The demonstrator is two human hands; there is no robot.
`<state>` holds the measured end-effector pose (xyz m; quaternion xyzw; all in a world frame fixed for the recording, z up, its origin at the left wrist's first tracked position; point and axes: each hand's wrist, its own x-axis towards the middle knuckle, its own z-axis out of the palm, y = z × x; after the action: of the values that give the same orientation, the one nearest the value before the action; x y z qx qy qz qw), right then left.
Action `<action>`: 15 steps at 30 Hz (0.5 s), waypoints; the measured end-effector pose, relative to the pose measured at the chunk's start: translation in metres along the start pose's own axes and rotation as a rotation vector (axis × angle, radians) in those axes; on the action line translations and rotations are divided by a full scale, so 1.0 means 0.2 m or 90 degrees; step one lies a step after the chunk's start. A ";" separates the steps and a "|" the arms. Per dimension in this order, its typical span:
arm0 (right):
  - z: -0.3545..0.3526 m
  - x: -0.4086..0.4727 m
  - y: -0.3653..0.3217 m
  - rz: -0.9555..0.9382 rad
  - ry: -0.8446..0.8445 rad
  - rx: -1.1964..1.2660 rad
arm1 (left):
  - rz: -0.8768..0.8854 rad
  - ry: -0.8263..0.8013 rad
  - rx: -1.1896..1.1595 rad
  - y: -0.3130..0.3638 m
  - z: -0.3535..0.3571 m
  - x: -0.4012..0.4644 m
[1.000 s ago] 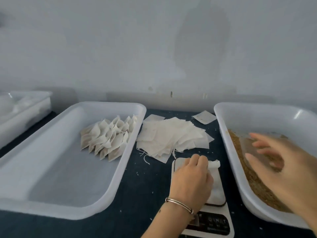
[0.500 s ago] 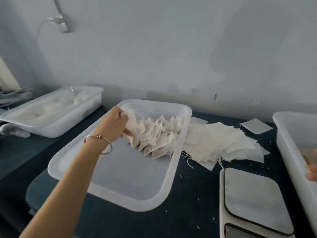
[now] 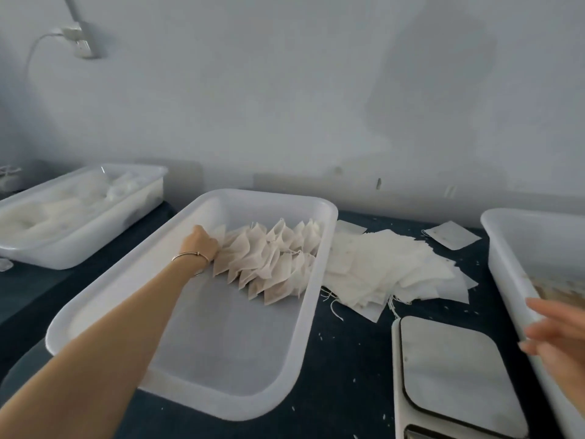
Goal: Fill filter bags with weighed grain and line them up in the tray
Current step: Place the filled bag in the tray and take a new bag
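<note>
Filled filter bags (image 3: 272, 264) were seen lined up in the far part of the tray (image 3: 221, 305), overlapping. The left hand (image 3: 202, 243) was placed against the row's left end; its grip could not be told. The right hand (image 3: 557, 334), blurred, was held released over the grain bin (image 3: 506, 264).

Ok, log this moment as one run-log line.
left hand at filled bags in tray | right hand open by grain tub | scale bare
</note>
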<state>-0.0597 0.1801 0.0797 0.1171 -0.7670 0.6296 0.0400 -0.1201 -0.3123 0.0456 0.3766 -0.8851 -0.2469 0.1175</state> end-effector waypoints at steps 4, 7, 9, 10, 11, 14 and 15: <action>0.08 -0.01 -0.07 -0.093 0.077 -0.075 | 0.086 -0.087 0.237 -0.02 0.02 -0.03; 0.10 -0.03 -0.09 -0.143 0.061 -0.090 | 0.106 -0.074 0.263 -0.01 0.02 -0.01; 0.09 -0.04 -0.08 -0.133 0.042 -0.101 | 0.083 -0.098 0.236 0.01 0.01 -0.02; 0.09 -0.05 -0.07 -0.133 0.036 -0.111 | 0.076 -0.108 0.224 0.04 0.01 -0.03; 0.09 -0.06 -0.07 -0.128 0.026 -0.119 | 0.083 -0.106 0.207 0.08 0.00 -0.06; 0.09 -0.05 -0.07 -0.108 -0.005 -0.166 | 0.237 0.004 0.117 0.33 -0.08 -0.24; 0.10 -0.04 -0.05 -0.091 -0.021 -0.192 | 0.316 0.041 0.075 0.43 -0.11 -0.35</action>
<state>-0.0481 0.1598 0.0836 0.1743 -0.8431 0.5008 0.0890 -0.1152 -0.2174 0.1078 0.1619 -0.9591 -0.1463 0.1802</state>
